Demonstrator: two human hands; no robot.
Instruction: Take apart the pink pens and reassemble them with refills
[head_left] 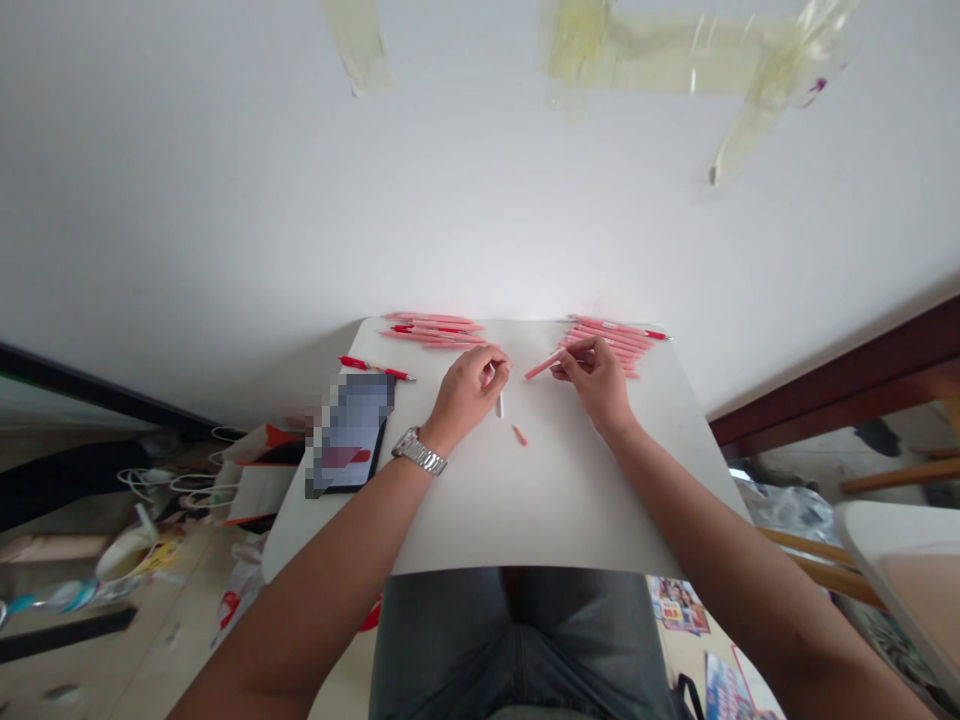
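My right hand (596,380) pinches a pink pen barrel (541,366), whose end points left over the white table (517,510). To its left, my left hand (471,385) has its fingertips pressed together; whatever is between them is too small to name. A short white stick (502,405) shows just below those fingers, and I cannot tell if it is held or lying there. A small pink pen tip (520,435) lies on the table between my hands. Behind my right hand is a row of pink pens (615,338); another bunch of pink pens (435,330) lies beyond my left hand.
At the table's left edge lies a phone (352,430), with a red pen (375,368) just behind it. A wall (480,200) with tape strips rises at the table's back. Bags, cables and a cup (127,555) sit low on the left; a second white table (900,530) stands right.
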